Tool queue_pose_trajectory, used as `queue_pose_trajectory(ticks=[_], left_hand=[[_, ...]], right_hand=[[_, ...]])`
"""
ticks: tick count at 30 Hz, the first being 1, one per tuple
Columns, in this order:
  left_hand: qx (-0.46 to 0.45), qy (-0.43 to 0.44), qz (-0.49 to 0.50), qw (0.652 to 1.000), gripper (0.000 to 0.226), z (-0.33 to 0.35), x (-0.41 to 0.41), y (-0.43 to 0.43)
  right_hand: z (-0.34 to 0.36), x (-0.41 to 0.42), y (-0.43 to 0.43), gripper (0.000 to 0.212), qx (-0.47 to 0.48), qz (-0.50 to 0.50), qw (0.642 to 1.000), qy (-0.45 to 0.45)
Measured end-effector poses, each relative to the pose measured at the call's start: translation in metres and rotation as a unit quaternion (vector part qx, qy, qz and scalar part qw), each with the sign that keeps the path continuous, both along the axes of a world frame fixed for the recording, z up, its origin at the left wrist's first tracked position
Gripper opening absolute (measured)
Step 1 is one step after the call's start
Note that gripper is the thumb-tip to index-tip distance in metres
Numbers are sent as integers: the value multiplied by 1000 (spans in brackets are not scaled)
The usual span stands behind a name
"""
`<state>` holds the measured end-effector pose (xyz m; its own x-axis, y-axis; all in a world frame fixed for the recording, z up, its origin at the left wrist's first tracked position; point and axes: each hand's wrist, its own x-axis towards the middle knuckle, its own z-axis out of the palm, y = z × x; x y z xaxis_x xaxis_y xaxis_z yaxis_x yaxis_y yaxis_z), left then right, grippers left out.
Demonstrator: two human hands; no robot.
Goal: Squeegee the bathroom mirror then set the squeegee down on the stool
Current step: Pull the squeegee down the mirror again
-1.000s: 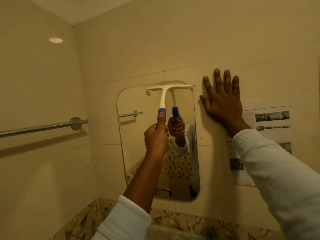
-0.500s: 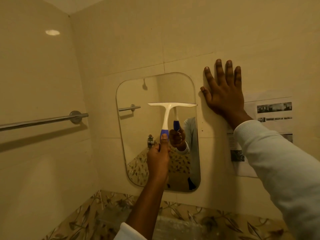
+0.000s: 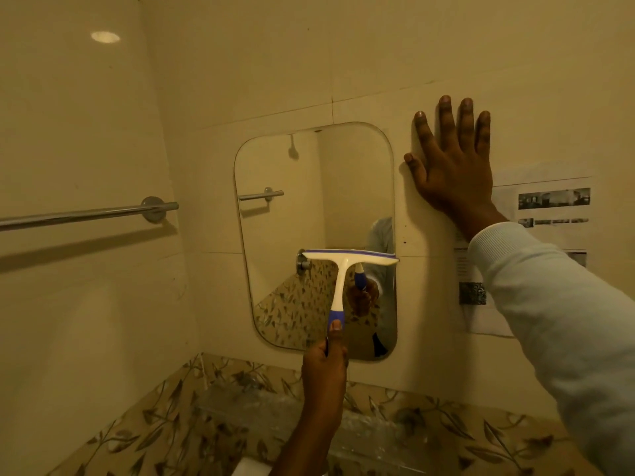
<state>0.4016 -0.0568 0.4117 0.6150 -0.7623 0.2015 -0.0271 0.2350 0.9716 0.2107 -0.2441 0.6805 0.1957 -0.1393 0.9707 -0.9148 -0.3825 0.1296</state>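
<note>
Your left hand (image 3: 326, 355) fisted round squeegee (image 3: 347, 266) handle, blade on mirror (image 3: 309, 173). Right hand (image 3: 450, 166) flat, fingers spread, on wall. Stool unseen.

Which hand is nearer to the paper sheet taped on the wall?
The right hand. It lies flat on the wall just left of the paper sheet. The left hand holds the squeegee at the mirror, farther left.

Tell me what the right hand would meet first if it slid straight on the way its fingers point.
The right hand lies flat on the wall, fingers pointing up. Sliding that way it would meet only bare wall tile as far as the picture shows; the mirror lies off to its left, the paper notice lower right.
</note>
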Motion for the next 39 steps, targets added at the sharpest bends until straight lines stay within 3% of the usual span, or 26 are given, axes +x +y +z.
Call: queue_pose_trajectory(ticks=[17,34,39], left_hand=[[118,5,24,993,58,-95,4,13],[146,29,26,989,58,-110,7,15],[204,27,41,978,60,-129,5,34]], right_hand=[[-1,1,0,74,-2,-1,1000,-1],[0,0,0,76,1,5,1000,4],[0,0,6,74,7,8,1000,6]])
